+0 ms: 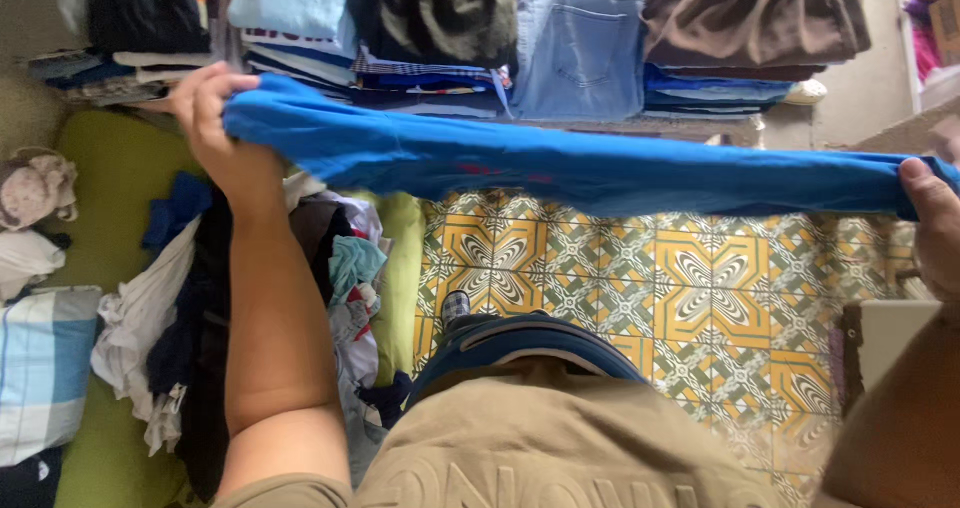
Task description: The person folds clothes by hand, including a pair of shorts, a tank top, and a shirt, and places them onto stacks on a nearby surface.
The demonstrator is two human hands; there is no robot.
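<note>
- Overhead, a blue garment is stretched out in a long horizontal band between the person's two hands, well above the patterned floor.
- The left hand is raised at the garment's left end; its fingers curl over the top edge of the cloth and pinch it against the palm.
- The right hand sits at the frame's right edge, gripping the other end of the garment; its thumb presses on the cloth, but the rest of its fingers are cut off or hidden, so how they lie cannot be told.
- The garment hangs taut, with faint red marks near its middle.
- Behind it, stacks of folded clothes fill a shelf, with a pair of light blue jeans and a brown garment among them.
- Below the left forearm, a loose pile of mixed clothes lies on a green bed cover, near a blue-and-white checked pillow.
- The tiled floor shows yellow, green and white swirling patterns.
- The person wears a tan shirt, seen at the bottom of the view.
</note>
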